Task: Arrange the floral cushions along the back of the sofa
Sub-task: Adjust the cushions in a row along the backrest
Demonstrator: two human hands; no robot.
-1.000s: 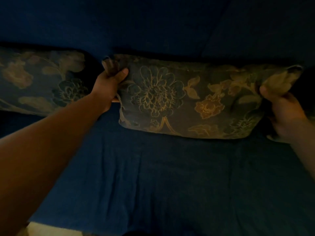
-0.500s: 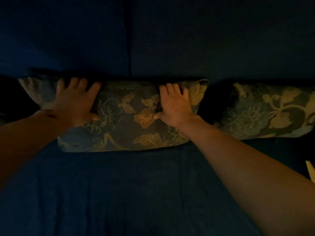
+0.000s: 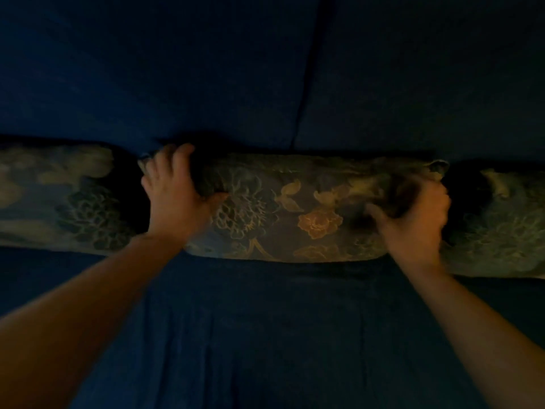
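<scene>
Item one: middle floral cushion (image 3: 295, 211), a long, dim grey-blue fabric pillow with outlined chrysanthemum and an orange blossom woven in. It lies lengthwise on the seat of my dark blue fabric sofa (image 3: 265, 335), its far edge against the foot of the sofa's back, just under the seam between the two back panels.

Item two: my left hand (image 3: 174, 196). It sits on the cushion's left end, fingers (image 3: 165, 163) curled over the top left corner and thumb laid across the front face near the chrysanthemum. The hand is closed around that corner of the fabric.

Item three: my right hand (image 3: 413, 214). It sits on the cushion's right end, blurred, knuckles bunched into a fist with a fold of the patterned fabric gathered in it, below the top right corner. The cushion spans the whole gap between my two hands.

Item four: left floral cushion (image 3: 65, 199), same pattern, lying along the back at the left edge of view, just beside my left hand with a dark gap between it and the middle one.

Item five: right floral cushion (image 3: 501, 228), same pattern, along the back at the right edge, just beyond my right hand; whether it touches the middle cushion I cannot tell.
</scene>
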